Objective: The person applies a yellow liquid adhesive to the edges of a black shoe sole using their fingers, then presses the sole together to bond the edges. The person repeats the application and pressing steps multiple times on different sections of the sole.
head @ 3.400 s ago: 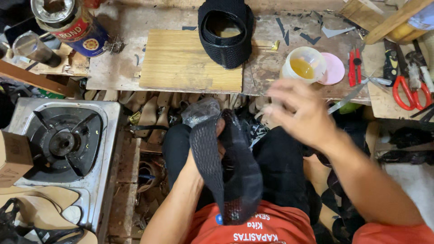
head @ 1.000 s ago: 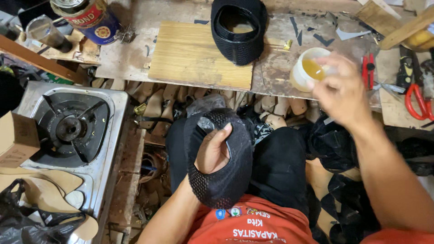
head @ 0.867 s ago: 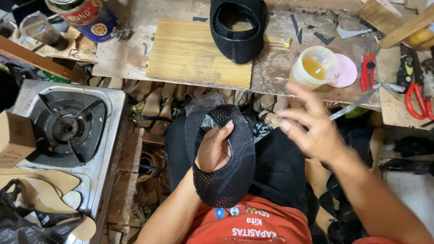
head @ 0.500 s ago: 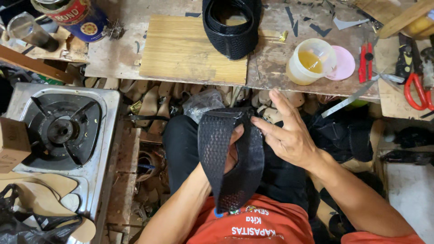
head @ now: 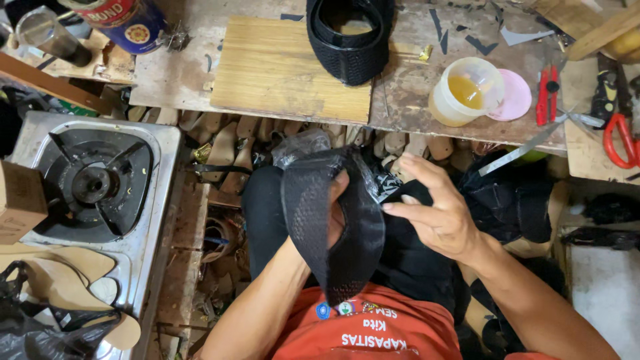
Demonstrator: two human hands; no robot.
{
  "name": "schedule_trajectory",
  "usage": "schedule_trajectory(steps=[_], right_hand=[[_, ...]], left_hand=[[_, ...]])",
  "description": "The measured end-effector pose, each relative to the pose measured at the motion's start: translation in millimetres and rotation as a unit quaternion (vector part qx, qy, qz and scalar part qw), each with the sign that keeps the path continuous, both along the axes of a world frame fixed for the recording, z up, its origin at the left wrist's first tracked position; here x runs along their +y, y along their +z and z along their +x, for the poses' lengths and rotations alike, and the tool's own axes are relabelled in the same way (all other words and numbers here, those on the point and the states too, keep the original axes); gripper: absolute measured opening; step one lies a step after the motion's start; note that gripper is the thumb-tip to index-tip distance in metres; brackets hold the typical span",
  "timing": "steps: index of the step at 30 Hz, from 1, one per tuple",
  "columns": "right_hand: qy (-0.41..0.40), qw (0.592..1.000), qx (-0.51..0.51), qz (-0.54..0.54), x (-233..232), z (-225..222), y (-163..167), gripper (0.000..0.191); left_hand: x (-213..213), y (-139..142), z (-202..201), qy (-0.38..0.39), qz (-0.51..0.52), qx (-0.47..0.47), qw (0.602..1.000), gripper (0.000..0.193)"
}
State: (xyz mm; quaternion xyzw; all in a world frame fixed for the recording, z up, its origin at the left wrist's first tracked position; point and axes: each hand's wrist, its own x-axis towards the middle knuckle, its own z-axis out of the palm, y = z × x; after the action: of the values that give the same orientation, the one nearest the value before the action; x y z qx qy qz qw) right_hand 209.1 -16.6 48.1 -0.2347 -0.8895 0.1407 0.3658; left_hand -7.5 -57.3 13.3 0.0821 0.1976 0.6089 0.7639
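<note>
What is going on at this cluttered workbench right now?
A seated person holds a black mesh shoe upper over their lap. The left hand is inside it, and the right hand touches its edge with the fingertips. On the bench sit a wooden board, a second black upper and an open cup of yellowish liquid.

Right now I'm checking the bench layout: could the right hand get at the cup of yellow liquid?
Probably yes. The right hand touches the black mesh shoe upper but grips nothing, and the open cup of yellow liquid stands at the workbench edge just ahead, with nothing between.
</note>
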Motion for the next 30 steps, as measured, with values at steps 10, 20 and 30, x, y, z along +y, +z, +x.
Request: schedule_trajectory(steps=[10,20,30], right_hand=[[-0.055,0.946,0.063,-0.312,1,-12,21,0.044],[-0.261,0.927,-0.269,-0.011,126,22,73,0.059],[-0.175,0.979,-0.07,-0.072,86,48,44,0.014]], left_hand=[[-8,-46,-17,-0.209,0.039,0.192,0.958,0.019],[-7,-40,-28,-0.168,0.063,0.159,0.971,0.025],[-4,-53,-40,-0.134,0.154,-0.067,0.977,0.028]])
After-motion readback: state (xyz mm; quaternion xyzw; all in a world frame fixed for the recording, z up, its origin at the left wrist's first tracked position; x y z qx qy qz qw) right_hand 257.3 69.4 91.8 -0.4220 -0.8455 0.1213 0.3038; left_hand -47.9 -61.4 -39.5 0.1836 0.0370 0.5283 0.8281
